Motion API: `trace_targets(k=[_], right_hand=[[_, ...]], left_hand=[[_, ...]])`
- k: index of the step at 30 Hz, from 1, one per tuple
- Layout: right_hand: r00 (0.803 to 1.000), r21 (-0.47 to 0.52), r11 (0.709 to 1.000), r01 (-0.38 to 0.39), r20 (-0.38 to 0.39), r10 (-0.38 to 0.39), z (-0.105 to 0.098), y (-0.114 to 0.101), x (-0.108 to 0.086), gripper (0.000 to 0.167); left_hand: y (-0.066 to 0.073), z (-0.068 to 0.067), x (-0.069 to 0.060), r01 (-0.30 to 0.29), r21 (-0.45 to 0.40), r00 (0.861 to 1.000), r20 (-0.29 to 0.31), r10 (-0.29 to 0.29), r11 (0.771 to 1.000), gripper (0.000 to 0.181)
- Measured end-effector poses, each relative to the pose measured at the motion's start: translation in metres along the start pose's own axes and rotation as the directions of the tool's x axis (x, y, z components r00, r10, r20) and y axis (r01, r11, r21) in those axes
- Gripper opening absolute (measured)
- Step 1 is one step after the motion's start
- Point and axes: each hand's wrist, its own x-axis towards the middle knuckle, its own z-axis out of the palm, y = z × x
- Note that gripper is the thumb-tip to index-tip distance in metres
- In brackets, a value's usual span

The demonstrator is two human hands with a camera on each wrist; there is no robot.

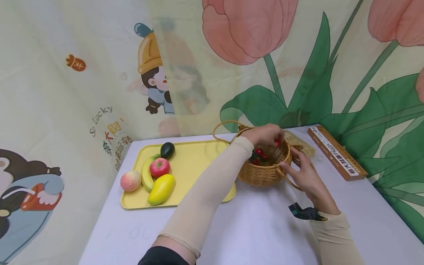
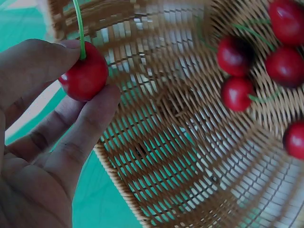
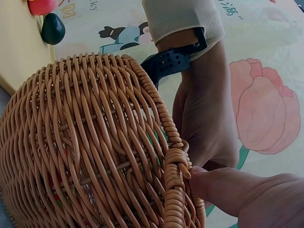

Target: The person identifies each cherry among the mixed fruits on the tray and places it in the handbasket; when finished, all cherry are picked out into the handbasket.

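My left hand is over the wicker basket. Its thumb and fingertips pinch a red cherry by the basket's rim, the green stem pointing up in the left wrist view. More cherries lie inside the basket, some with stems. My right hand grips the basket's rim on the right, by the base of a looped handle; in the right wrist view its thumb presses the woven edge, and its other fingers are mostly hidden.
Left of the basket lies a yellow tray bearing an avocado, banana, apple, mango and peach. Behind the basket is a bag of small tan pieces. A long brown pasta box lies right.
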Motion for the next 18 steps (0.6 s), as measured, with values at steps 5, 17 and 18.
trace_targets(k=[5,17,18], right_hand=[[1.0,-0.011,1.0,-0.002,0.001,0.002,-0.002,-0.001,0.0,0.089],[1.0,0.006,1.0,-0.011,-0.004,0.011,-0.001,-0.003,0.0,0.089],[1.0,0.007,1.0,-0.009,-0.003,0.009,0.0,-0.003,0.0,0.089]], left_hand=[[0.009,0.001,0.003,-0.007,0.106,0.996,0.085,-0.002,0.994,0.027],[0.016,0.005,0.014,0.115,0.16,0.926,0.339,-0.164,0.98,0.022],[0.015,0.006,0.014,0.128,0.178,0.919,0.349,-0.184,0.976,0.02]])
